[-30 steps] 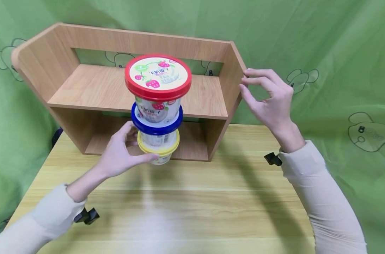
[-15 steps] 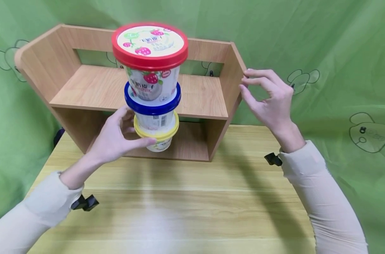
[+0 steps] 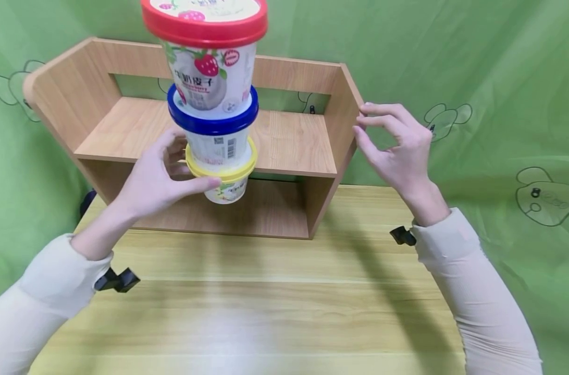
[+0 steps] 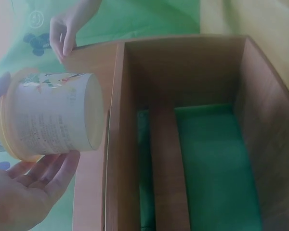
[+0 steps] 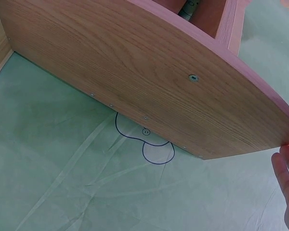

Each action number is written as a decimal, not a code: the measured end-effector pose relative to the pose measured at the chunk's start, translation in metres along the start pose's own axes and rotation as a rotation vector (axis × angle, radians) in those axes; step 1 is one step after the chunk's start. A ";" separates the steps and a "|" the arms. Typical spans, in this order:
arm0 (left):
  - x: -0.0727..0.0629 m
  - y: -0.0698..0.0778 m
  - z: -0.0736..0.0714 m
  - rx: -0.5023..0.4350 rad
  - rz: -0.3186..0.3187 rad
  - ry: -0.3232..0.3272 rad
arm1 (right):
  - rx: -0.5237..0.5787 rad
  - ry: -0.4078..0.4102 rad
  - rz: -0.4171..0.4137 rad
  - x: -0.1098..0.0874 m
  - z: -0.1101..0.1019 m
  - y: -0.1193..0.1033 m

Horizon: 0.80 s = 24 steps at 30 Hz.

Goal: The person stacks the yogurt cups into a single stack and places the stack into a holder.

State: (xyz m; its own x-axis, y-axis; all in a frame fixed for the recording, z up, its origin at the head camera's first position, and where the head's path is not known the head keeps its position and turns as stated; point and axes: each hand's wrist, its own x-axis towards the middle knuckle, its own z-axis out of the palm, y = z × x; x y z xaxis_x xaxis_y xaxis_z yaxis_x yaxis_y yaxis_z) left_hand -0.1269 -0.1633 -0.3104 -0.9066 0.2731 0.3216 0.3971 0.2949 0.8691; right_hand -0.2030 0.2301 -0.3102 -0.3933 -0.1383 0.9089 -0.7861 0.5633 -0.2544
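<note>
My left hand [image 3: 148, 179] holds up a stack of three lidded tubs in the head view, gripping the lowest, a small yellow-lidded tub [image 3: 225, 190]. On it stands a blue-lidded tub [image 3: 216, 148], topped by a red-lidded tub [image 3: 209, 73] with strawberry pictures, cut off by the frame's top. In the left wrist view the yellow-lidded tub [image 4: 53, 115] is between thumb and fingers [image 4: 62, 175], its base off any surface. My right hand [image 3: 399, 146] touches the upright right edge of the wooden shelf [image 3: 294, 140] with its fingertips, fingers loosely bent.
The two-level wooden shelf stands at the back of a light wooden table [image 3: 247, 302]. Its right side panel [image 5: 149, 72] fills much of the right wrist view. A green curtain [image 3: 500, 104] with line-drawn animals hangs behind and beside it.
My left hand has raised the stack and brought it slightly left, nearer the head camera. My right hand has stayed at the shelf's edge.
</note>
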 end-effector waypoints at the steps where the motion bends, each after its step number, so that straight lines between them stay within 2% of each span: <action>1: 0.001 0.000 -0.001 0.010 -0.005 0.005 | -0.001 0.000 0.000 0.000 0.000 0.000; 6: 0.009 0.000 -0.007 0.050 -0.042 0.034 | -0.009 -0.003 0.002 0.000 -0.001 0.000; 19: 0.032 -0.012 -0.010 -0.013 -0.041 0.102 | -0.009 0.013 0.011 -0.002 -0.001 0.001; 24: 0.039 -0.020 -0.013 0.002 -0.051 0.133 | -0.007 0.014 0.013 -0.002 0.000 0.001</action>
State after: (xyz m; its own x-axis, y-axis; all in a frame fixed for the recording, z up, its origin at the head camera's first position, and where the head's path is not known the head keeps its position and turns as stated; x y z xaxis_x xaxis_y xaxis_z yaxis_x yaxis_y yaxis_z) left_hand -0.1723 -0.1706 -0.3100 -0.9365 0.1342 0.3239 0.3501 0.3069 0.8850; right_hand -0.2027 0.2308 -0.3120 -0.3965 -0.1195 0.9102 -0.7777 0.5706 -0.2638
